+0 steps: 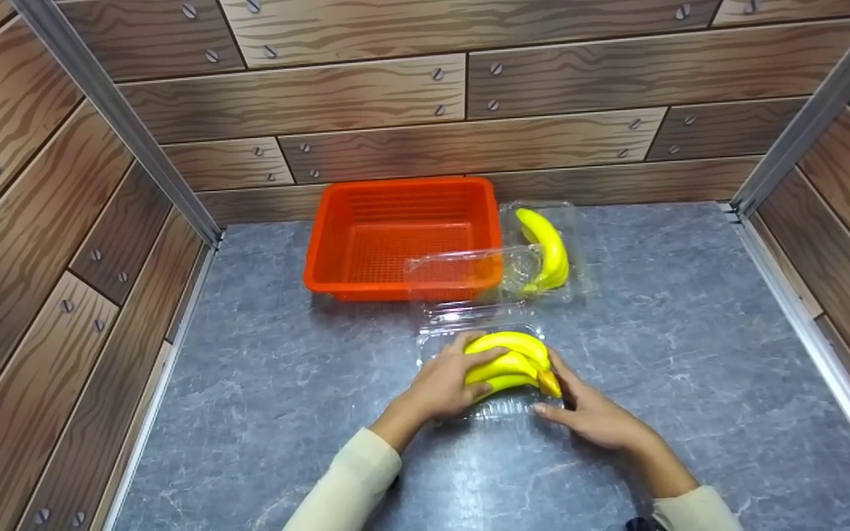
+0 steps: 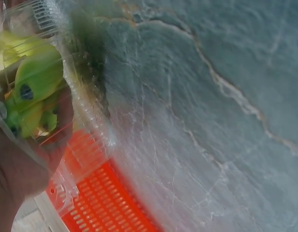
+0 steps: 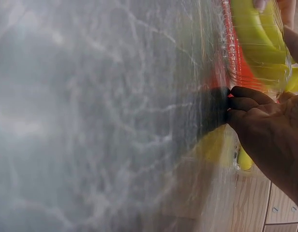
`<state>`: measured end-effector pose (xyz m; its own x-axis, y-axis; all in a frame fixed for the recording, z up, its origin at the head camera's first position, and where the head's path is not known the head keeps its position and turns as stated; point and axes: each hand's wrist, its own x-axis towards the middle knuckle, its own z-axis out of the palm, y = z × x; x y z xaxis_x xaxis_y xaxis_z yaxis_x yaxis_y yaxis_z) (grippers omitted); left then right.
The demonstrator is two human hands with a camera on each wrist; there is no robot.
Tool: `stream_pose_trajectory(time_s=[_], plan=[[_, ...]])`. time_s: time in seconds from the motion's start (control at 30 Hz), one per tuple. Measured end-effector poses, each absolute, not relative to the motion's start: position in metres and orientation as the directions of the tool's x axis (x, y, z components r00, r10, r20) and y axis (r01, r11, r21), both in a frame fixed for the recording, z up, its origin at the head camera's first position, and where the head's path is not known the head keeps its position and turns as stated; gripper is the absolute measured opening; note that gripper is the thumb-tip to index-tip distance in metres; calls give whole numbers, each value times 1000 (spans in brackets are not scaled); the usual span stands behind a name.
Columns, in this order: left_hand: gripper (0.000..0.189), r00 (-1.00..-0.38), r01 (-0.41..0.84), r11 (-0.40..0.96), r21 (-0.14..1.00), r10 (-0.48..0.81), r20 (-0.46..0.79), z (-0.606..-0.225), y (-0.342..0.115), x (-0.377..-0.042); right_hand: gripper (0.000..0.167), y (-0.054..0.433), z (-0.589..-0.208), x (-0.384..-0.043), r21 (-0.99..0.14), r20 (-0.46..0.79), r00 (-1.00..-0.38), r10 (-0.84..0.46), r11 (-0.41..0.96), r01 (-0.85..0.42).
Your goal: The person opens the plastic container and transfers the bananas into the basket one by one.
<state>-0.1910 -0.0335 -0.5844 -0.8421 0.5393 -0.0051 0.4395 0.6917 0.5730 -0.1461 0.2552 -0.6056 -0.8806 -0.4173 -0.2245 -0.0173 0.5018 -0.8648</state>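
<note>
A bunch of yellow bananas lies in the base of a clear plastic clamshell container, whose lid is folded back toward the basket. My left hand grips the bunch from its left end, fingers over the top and thumb at the near side. In the left wrist view, dark-tipped banana ends show between that hand's fingers. At the container's right side, next to the stem end, my right hand spreads its thumb and fingers. The right wrist view shows its fingertips down by the tabletop beneath the container.
An orange-red plastic basket stands against the back wall, partly overlapped by the clear lid. To its right, a second clear container has a banana in it. Wood-patterned walls enclose the grey marbled tabletop at the back and sides.
</note>
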Motion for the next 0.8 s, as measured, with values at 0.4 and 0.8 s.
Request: stream_pose_trajectory(time_s=[0.4, 0.8], plan=[[65, -850, 460, 638, 617, 518, 98, -574, -42, -192, 105, 255, -607, -147, -864, -184, -883, -431, 500, -65], [65, -870, 457, 633, 624, 463, 167, -560, -77, -196, 100, 256, -606, -145, -883, -165, -876, -452, 464, -73]])
